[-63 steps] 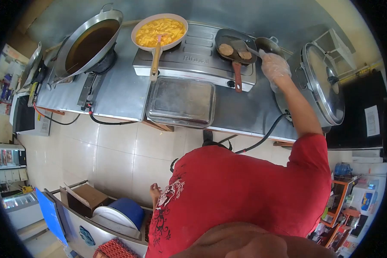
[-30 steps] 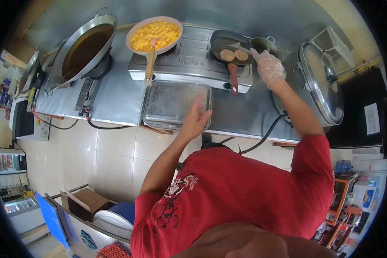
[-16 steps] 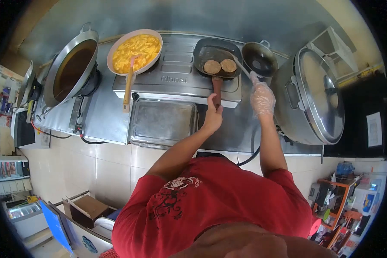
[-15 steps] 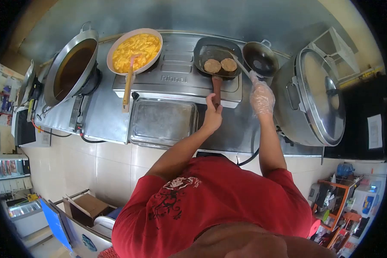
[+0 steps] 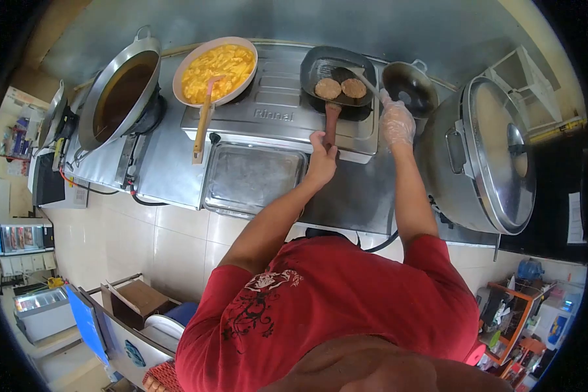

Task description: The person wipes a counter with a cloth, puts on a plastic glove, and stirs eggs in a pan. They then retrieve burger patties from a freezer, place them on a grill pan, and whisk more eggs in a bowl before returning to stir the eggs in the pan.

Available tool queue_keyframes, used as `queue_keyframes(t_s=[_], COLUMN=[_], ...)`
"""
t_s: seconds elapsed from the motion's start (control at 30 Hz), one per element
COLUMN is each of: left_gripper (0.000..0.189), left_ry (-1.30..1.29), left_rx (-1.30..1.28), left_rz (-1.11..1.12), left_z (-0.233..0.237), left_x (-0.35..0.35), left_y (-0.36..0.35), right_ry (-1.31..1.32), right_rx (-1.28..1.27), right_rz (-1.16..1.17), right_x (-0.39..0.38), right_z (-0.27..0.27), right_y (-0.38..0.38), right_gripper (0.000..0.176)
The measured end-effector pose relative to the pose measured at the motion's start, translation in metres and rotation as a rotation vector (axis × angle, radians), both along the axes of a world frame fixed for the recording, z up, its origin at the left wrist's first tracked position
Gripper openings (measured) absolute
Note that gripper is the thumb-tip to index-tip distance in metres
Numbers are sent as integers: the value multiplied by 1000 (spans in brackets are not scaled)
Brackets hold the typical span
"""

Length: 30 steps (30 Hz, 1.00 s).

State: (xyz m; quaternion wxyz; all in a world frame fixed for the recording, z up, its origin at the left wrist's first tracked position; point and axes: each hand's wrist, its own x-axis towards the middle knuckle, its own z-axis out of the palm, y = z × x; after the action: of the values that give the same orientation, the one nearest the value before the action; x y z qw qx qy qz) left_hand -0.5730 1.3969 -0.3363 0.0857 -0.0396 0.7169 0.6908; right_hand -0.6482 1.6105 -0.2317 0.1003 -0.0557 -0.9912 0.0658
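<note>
My left hand (image 5: 322, 163) is closed around the brown handle of a square dark frying pan (image 5: 320, 65) on the stove. Two round browned patties (image 5: 328, 89) lie side by side in the pan's near half. A clear plastic glove covers my right hand (image 5: 398, 124), whose fingers grip the grey handle of a spatula (image 5: 368, 83). The spatula's head reaches into the pan just beyond the right patty (image 5: 353, 89). Right of the frying pan, close to my gloved fingers, sits a small dark wok (image 5: 408, 91).
A pan of yellow scrambled egg (image 5: 219, 70) holds a wooden-handled spatula (image 5: 203, 127). At the left stands a large wok of dark liquid (image 5: 121, 95). A metal tray (image 5: 254, 178) lies before the stove (image 5: 274, 115). The big lidded pot (image 5: 447, 157) stands at the right.
The whole view has shifted slightly, moving the stove right and up. Both hands keep their grips, and the patties sit slightly farther into the pan. The spatula remains over it.
</note>
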Motion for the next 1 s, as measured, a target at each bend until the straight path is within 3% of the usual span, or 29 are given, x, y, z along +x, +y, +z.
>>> queue_keyframes(t_s=[0.23,0.33,0.43,0.5,0.67,0.77,0.87,0.9,1.0], left_gripper=[73,78,76,73,62,55,45,41,31], left_ry=[-22,-56,145,183,0,-27,18,42,40], left_rx=[67,50,-29,101,85,-11,-78,-86,-179], left_rz=[-63,-19,20,22,375,598,698,704,682], left_z=[15,28,6,23,49,54,67,69,83], left_x=[8,26,63,104,199,234,266,276,313], left_y=[-11,-19,-47,-74,-128,-144,-149,-149,-149], right_ry=[23,-127,4,-10,-18,267,319,337,244], right_rx=[-190,-340,-351,-407,-287,-206,-558,-609,-1134], right_rz=[4,-16,62,45,-57,5,94,171,637], right_x=[2,3,11,11,15,30,47,55,97], right_z=[-7,-4,-12,-19,-21,3,34,36,53], right_y=[1,4,6,14,17,0,-30,-43,-114], right_gripper=[55,57,55,55,54,49,43,34,27])
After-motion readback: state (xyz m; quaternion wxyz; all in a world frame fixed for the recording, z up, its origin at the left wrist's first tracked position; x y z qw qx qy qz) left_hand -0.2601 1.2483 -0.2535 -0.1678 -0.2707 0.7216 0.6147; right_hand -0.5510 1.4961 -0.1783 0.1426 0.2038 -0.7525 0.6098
